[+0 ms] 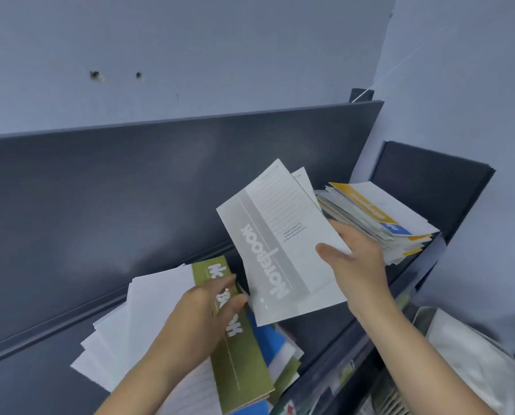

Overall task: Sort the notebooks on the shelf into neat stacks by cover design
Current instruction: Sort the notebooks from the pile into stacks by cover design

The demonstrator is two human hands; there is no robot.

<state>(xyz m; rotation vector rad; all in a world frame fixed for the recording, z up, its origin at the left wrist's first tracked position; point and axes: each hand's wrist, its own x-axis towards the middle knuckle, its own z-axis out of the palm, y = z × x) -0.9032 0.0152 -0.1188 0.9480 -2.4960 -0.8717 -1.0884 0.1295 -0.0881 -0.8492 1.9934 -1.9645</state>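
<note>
Notebook [280,250], grey cover: light, floppy, I judge; right hand [359,262] pinches its side edge, thumb on top. Left hand [197,320] fingers curl on olive notebook [244,363].

My feed: left hand [208,310] and right hand [355,256] both bare; left forearm [148,381] and right forearm [400,348] bare to the frame edge.

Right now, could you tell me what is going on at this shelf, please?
A person is sorting notebooks on a dark shelf. The right hand holds a grey notebook up off the shelf. The left hand grips a green notebook on top of a loose, fanned pile. A second stack, topped by a yellow notebook, sits at the right end. Neither heap looks neat yet.
</note>
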